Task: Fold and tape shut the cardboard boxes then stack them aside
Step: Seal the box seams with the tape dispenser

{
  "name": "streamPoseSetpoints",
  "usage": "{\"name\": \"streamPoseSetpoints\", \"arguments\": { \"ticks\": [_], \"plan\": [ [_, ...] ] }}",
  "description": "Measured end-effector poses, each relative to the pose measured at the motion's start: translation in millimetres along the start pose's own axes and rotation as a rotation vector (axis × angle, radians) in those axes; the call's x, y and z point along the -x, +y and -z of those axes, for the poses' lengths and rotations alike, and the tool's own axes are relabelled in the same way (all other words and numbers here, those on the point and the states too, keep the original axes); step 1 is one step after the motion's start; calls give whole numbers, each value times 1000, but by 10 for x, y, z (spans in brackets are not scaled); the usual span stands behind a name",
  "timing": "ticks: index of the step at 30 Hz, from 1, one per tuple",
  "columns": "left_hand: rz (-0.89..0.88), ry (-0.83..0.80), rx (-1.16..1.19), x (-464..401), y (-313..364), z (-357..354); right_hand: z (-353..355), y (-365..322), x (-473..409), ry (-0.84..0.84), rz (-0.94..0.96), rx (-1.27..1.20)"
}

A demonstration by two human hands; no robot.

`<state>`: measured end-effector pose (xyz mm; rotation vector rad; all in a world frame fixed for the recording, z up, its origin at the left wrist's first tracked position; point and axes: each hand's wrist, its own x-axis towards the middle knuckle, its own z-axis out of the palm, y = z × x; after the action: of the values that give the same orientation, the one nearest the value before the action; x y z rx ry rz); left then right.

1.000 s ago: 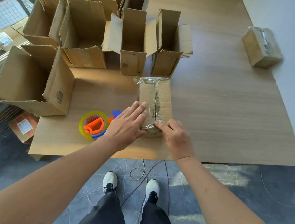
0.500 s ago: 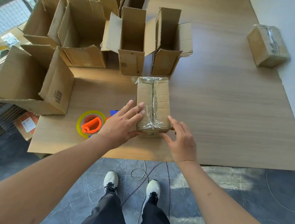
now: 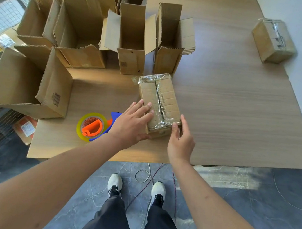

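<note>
A small taped cardboard box (image 3: pixel 164 99) lies flat on the wooden table (image 3: pixel 231 114) near its front edge, clear tape running along its top seam and over both ends. My left hand (image 3: pixel 133 122) lies with straight fingers on the box's near left top, thumb along the side. My right hand (image 3: pixel 181 139) touches the near right corner with straight fingers. A tape dispenser (image 3: pixel 93 126) with a yellow roll, orange core and blue handle sits just left of my left hand.
Several open cardboard boxes (image 3: pixel 132 37) stand in a cluster at the back left, one large box (image 3: pixel 27 81) lying on its side. Another taped box (image 3: pixel 273 39) sits at the far right by the wall. Cables lie on the floor by my feet.
My right hand moved from pressing tape on the box's near top end to the near right corner. My left hand shifted slightly on the left side. The box stays put.
</note>
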<state>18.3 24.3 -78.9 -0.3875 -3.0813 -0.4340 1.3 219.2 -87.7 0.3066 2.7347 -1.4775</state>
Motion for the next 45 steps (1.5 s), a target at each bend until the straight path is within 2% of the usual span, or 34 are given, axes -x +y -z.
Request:
{"name": "streamPoseSetpoints", "arguments": {
  "ticks": [4,11,14,17,19,21,24,32,37,45],
  "plan": [
    [-54,-6,-18,11,-87,75,-38,-2,1,-24,-39,-45],
    [-97,56,-37,-104,-111,83,-37,-6,-159,-177,-54,142],
    [-131,64,-21,-142,-172,92,51,-19,-184,-263,71,309],
    [-153,71,5,-162,-179,87,97,-79,-167,-262,377,494],
    [-151,91,14,-151,-167,77,48,-127,-144,-336,495,613],
    [-160,132,25,-138,-183,57,-32,-172,-109,-384,476,700],
    [-198,187,55,-144,-268,49,-148,-209,-83,-309,470,823],
    [-192,189,76,-155,-354,315,-141,-287,-199,-340,463,998],
    [-117,208,103,-185,-483,461,-50,-317,-284,-363,463,1019],
    [-51,104,219,-160,-553,455,163,-230,-379,-348,475,1033]
  ]
}}
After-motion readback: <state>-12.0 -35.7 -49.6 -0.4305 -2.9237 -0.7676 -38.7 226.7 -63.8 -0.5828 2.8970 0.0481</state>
